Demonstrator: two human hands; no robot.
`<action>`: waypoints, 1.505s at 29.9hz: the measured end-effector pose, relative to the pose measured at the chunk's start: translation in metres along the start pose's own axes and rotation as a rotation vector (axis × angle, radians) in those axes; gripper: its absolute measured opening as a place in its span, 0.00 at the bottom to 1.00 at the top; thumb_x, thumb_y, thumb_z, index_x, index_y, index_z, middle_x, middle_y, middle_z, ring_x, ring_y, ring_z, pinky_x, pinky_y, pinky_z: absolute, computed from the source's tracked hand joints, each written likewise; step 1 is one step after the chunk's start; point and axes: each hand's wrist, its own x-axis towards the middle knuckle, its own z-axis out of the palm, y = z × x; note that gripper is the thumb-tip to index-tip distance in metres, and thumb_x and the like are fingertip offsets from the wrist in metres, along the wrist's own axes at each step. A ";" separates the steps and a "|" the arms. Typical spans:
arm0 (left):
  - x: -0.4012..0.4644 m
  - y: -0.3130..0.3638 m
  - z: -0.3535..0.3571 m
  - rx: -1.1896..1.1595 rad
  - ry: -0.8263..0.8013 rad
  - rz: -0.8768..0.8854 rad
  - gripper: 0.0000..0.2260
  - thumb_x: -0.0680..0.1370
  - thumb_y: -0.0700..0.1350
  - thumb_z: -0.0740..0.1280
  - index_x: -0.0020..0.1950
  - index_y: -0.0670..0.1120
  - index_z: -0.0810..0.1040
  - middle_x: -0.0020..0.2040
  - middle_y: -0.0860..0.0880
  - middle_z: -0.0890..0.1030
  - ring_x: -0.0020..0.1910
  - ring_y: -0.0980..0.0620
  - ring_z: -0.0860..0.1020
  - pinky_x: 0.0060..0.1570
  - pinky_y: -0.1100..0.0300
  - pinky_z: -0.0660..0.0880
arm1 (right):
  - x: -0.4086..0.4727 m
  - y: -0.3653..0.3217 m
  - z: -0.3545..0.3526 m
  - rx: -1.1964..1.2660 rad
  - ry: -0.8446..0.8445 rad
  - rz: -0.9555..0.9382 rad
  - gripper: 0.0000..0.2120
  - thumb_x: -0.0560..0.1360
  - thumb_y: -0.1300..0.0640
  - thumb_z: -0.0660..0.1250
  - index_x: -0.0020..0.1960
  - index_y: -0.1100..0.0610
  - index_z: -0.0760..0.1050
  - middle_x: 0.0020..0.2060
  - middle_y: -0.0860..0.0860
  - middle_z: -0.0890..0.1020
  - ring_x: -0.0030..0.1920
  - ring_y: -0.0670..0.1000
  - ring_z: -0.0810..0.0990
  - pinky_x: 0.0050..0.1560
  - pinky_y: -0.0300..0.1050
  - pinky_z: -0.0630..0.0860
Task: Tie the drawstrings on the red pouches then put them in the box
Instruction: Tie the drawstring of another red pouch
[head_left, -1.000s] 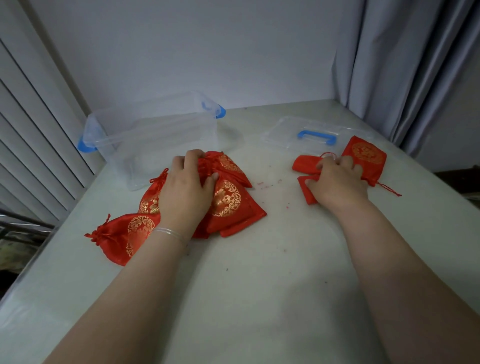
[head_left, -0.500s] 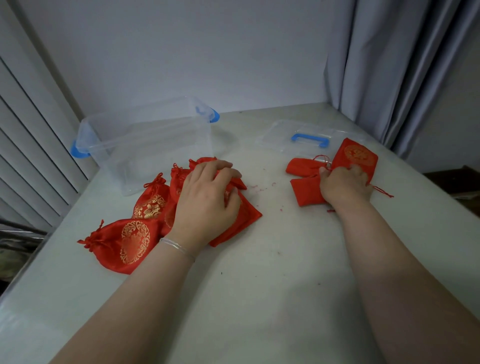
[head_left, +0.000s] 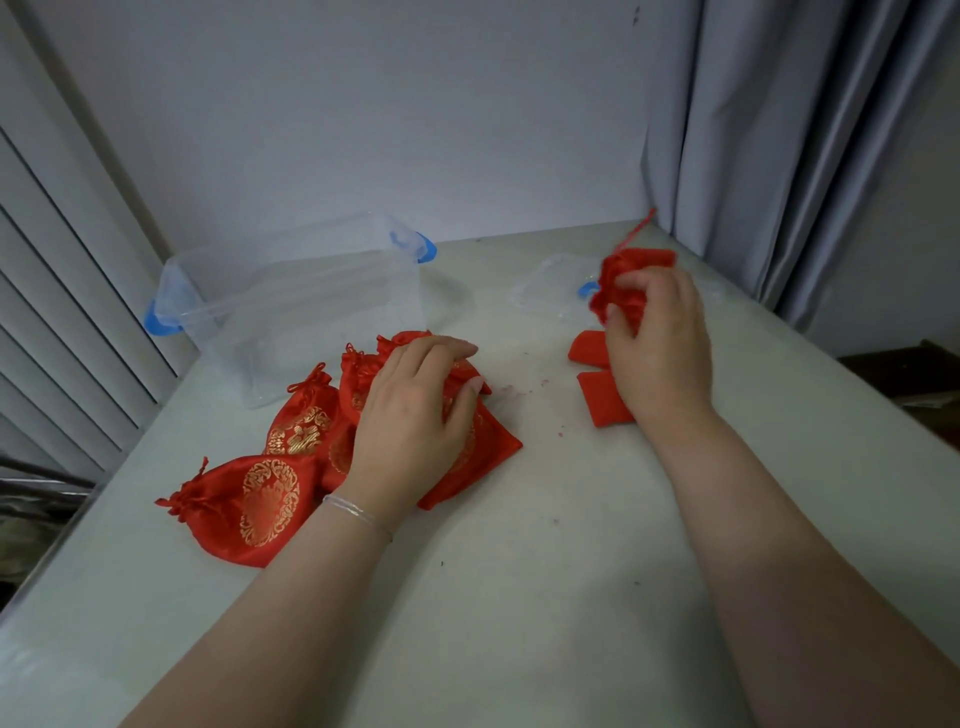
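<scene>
Right grip: the right hand (head_left: 657, 343) was clenched around a bunched red satin pouch (head_left: 623, 283), lifted off the pale grey surface (head_left: 519, 597) at about two o'clock, with a thin red drawstring (head_left: 636, 234) sticking up from it.
Left grip: the left hand (head_left: 410, 421) lay fingers-down on a heap of red satin pouches with gold medallion prints (head_left: 291, 467) at about eleven o'clock; whether it pinched one or only pressed on them could not be told.
Untied stock: two flat plain-red pouches (head_left: 597, 374) lay beneath the right hand, touching each other.
Box: the clear plastic box with blue latches (head_left: 291, 306) stood open just beyond the heap, at eleven o'clock; no pouch showed inside it.
Lid: a clear lid with a blue handle (head_left: 556, 291) lay flat behind the right hand.
Risk, cord: with one hand on the raised pouch, the cord could probably slip back into its channel, or cinch unevenly, since nothing braced the fabric.
Risk, heap: a sweep of the left hand could likely push the nearest pouches toward the surface's left edge.
Risk, mixing: setting the raised pouch down unfinished might confuse tied with untied.
</scene>
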 end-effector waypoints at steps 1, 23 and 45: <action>0.001 0.002 -0.002 -0.053 0.013 -0.016 0.15 0.77 0.48 0.66 0.63 0.47 0.75 0.59 0.52 0.76 0.60 0.54 0.72 0.61 0.61 0.68 | -0.003 -0.010 -0.001 0.107 -0.010 -0.068 0.10 0.72 0.63 0.64 0.53 0.58 0.75 0.52 0.55 0.77 0.52 0.52 0.75 0.52 0.44 0.70; 0.008 0.014 -0.019 -0.611 -0.261 -0.549 0.08 0.79 0.47 0.64 0.45 0.46 0.80 0.36 0.46 0.82 0.27 0.52 0.79 0.23 0.58 0.77 | -0.018 -0.025 0.003 0.360 -1.007 0.338 0.15 0.75 0.45 0.65 0.42 0.56 0.77 0.27 0.48 0.74 0.23 0.43 0.69 0.22 0.37 0.63; 0.012 -0.013 -0.057 -0.860 -0.722 -0.064 0.11 0.75 0.57 0.67 0.39 0.52 0.83 0.55 0.53 0.79 0.55 0.59 0.76 0.53 0.67 0.71 | -0.010 -0.001 0.011 0.282 -0.878 0.403 0.20 0.67 0.40 0.71 0.33 0.57 0.72 0.26 0.50 0.70 0.24 0.44 0.65 0.27 0.38 0.63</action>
